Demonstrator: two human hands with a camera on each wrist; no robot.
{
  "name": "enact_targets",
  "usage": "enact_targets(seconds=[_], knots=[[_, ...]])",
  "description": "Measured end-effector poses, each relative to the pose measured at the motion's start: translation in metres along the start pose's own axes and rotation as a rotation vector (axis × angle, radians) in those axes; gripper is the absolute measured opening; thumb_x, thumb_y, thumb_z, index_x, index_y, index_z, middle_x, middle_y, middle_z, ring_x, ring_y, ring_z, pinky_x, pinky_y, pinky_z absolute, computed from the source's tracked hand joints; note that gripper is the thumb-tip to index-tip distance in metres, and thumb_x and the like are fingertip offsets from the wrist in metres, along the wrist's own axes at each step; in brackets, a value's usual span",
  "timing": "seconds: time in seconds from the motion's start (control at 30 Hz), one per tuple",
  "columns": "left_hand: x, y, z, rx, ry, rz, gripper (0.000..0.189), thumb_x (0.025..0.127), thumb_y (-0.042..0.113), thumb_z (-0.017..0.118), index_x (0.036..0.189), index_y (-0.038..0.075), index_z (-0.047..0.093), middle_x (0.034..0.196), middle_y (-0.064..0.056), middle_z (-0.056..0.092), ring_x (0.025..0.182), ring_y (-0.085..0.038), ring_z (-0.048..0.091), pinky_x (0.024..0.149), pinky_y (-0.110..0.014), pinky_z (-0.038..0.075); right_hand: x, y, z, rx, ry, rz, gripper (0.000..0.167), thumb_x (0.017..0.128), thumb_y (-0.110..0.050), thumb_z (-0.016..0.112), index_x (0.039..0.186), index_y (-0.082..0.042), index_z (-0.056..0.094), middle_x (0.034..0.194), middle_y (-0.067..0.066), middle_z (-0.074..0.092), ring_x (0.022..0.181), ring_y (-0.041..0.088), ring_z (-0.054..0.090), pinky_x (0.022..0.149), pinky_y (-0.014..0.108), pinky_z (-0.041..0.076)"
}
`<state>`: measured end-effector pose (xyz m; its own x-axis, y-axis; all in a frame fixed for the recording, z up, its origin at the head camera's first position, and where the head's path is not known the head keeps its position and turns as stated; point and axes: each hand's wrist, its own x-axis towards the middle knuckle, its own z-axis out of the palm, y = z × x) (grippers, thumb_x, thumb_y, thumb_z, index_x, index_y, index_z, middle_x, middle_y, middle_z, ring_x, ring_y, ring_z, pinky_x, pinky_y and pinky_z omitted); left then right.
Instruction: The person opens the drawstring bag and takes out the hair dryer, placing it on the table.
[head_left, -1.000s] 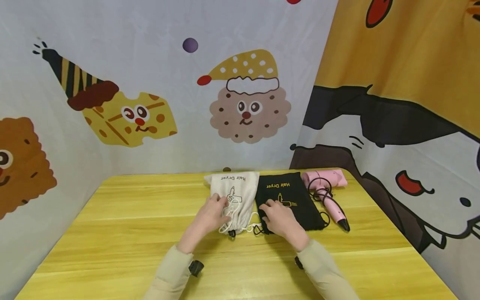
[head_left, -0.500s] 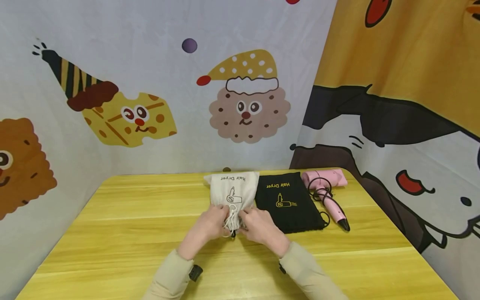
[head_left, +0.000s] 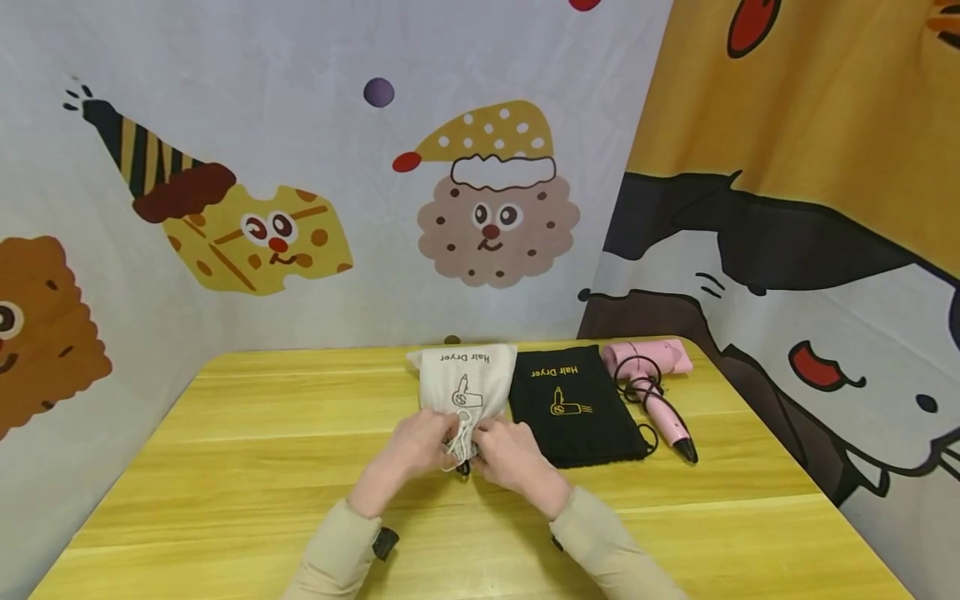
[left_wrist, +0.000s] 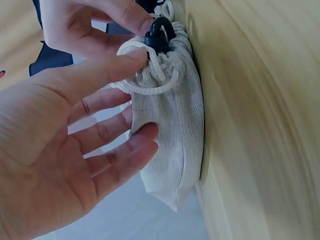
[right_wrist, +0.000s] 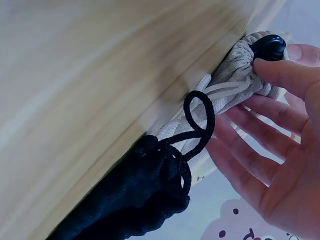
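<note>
While the white bag (head_left: 438,379) lies just beside the black bag (head_left: 573,437), left hand (head_left: 422,442) and right hand (head_left: 513,455), fingers partly curled, pinch its gathered mouth (left_wrist: 175,62), probably loosening it, so next likely calls for spreading it around the black tip (left_wrist: 157,42).

Your forearms (head_left: 337,546) slant inward from the near left and near right, with your left hand (head_left: 420,443) just left of your right hand (head_left: 513,457). Each pinches, thumb (left_wrist: 110,67) set opposite gently bent fingers (left_wrist: 122,169).
</note>
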<state>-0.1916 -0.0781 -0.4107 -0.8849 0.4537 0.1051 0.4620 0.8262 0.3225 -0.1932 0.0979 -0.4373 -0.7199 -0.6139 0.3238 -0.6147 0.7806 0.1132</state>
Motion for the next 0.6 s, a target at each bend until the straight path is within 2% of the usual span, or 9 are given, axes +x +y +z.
enact_targets(seconds=[0.3, 0.43, 0.6], knots=[[0.0, -0.002, 0.002, -0.007, -0.015, -0.002, 0.031, 0.063, 0.012, 0.081, 0.08, 0.01, 0.056, 0.069, 0.001, 0.056, 0.062, -0.014, 0.05, 0.053, -0.026, 0.041, 0.002, -0.001, 0.001, -0.039, 0.02, -0.027, 0.014, 0.075, -0.028, 0.075, 0.082, -0.02, 0.067, 0.084, -0.007, 0.067, 0.069, 0.015, 0.062, 0.043, 0.029, 0.04], [0.002, -0.001, 0.006, 0.037, 0.008, -0.001, 0.035, 0.059, 0.012, 0.081, 0.081, 0.007, 0.054, 0.07, -0.003, 0.056, 0.063, -0.018, 0.053, 0.053, -0.03, 0.043, 0.003, -0.001, 0.0, -0.053, 0.028, -0.035, 0.013, 0.074, -0.027, 0.075, 0.08, -0.02, 0.066, 0.082, -0.008, 0.066, 0.067, 0.015, 0.061, 0.042, 0.029, 0.038], [0.002, 0.0, 0.01, 0.086, 0.042, 0.017, 0.038, 0.058, 0.014, 0.081, 0.082, 0.006, 0.054, 0.07, -0.006, 0.057, 0.062, -0.019, 0.054, 0.053, -0.031, 0.045, 0.003, 0.0, 0.0, -0.063, 0.023, -0.035, 0.014, 0.073, -0.026, 0.075, 0.08, -0.02, 0.064, 0.079, -0.007, 0.064, 0.064, 0.014, 0.059, 0.041, 0.027, 0.036]])
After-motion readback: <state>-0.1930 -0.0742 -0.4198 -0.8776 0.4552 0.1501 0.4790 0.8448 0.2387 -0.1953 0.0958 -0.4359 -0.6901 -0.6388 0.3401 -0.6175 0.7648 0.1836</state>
